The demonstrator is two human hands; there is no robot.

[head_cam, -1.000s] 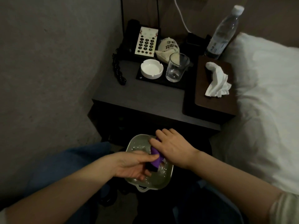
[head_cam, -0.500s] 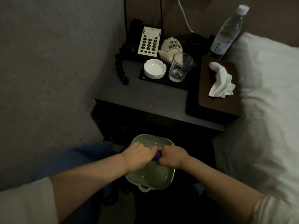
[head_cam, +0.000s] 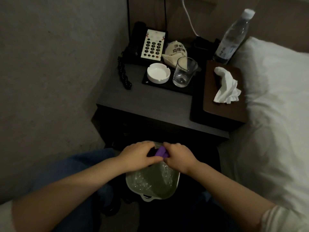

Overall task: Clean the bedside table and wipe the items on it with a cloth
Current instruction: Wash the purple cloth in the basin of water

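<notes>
Gripping the purple cloth (head_cam: 160,151) btwn them, left hand (head_cam: 139,156) & right hand (head_cam: 179,156) curl round it, fists touching, over a water basin (head_cam: 173,186) on the floor. Dark desk (head_cam: 150,101) beyond w/ ashtray (head_cam: 158,73), glass (head_cam: 184,72), phone (head_cam: 151,44); bed (head_cam: 275,97) at right.

Bedside table (head_cam: 150,102) carries telephone (head_cam: 150,45), tray (head_cam: 167,85), tissue box (head_cam: 222,97) (dark wood).

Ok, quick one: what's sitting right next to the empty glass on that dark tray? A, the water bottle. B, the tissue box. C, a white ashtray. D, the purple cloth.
C: the white ashtray shares the dark tray with the glass, just beside it.
</notes>
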